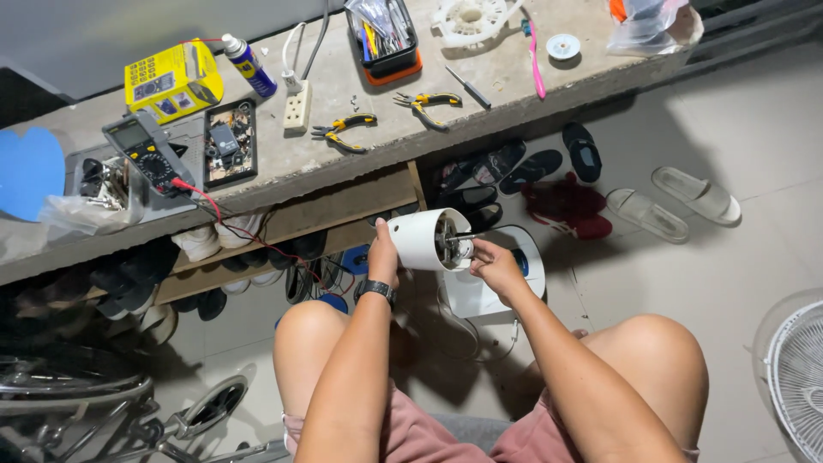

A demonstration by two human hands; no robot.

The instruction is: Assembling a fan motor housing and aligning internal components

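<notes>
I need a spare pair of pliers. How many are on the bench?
2: one pair beside the white power strip, the other right of it, near the screwdriver. More may be hidden.

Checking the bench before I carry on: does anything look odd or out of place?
A bare circuit board lies uncased on the bench, and the white motor housing in the hands is open, its insides exposed.

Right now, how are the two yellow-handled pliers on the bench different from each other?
The left yellow-and-black pliers lie nearer the bench's front edge, beside the white power strip; the right yellow-and-black pliers lie farther back, beside the black-handled screwdriver. The left pair's jaws point left, towards the strip; the right pair's handles spread wider. Both lie flat on the grey concrete bench, untouched by either hand.
</notes>
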